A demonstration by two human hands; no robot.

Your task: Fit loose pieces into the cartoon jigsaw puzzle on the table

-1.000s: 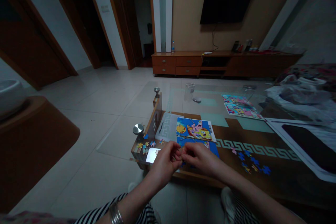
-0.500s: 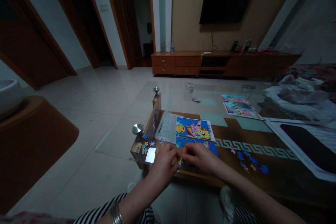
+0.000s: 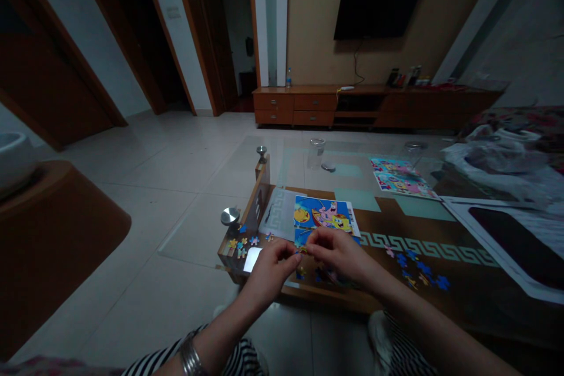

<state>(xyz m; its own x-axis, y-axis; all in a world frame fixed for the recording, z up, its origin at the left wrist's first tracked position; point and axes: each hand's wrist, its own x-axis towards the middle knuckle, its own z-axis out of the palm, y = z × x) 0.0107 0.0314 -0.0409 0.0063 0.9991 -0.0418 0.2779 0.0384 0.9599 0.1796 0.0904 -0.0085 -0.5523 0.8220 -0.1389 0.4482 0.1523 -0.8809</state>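
A dim living room with a tiled floor [image 3: 154,188] lies around a glass tabletop [image 3: 476,299]; beyond its far edge stand a low wooden cabinet [image 3: 293,107] and, above that, a wall-mounted television [image 3: 379,7].

Over the middle of the near edge, the left hand [image 3: 273,261] and right hand [image 3: 337,249] meet with fingertips pinched narrow on a small yellow-and-blue puzzle piece [image 3: 303,249]. Whether it is one piece or two joined is too small to tell. The step in hand looks like lining up or turning the piece between the fingers; the next move would seem to call for a light pinch and fine alignment.

Just beyond the hands lies a cartoon picture card [image 3: 324,214]. Loose pieces sit in a left cluster [image 3: 241,245] by the near left corner and a right cluster [image 3: 423,273] along the near edge, right of the hands.

Toward the far edge stands a clear jar [image 3: 316,155] with a lid [image 3: 328,167] lying just beside it; a second jar [image 3: 414,155] stands by more picture cards [image 3: 405,182]. Near the right edge sits a crumpled plastic bag [image 3: 497,158], its contents indistinct.
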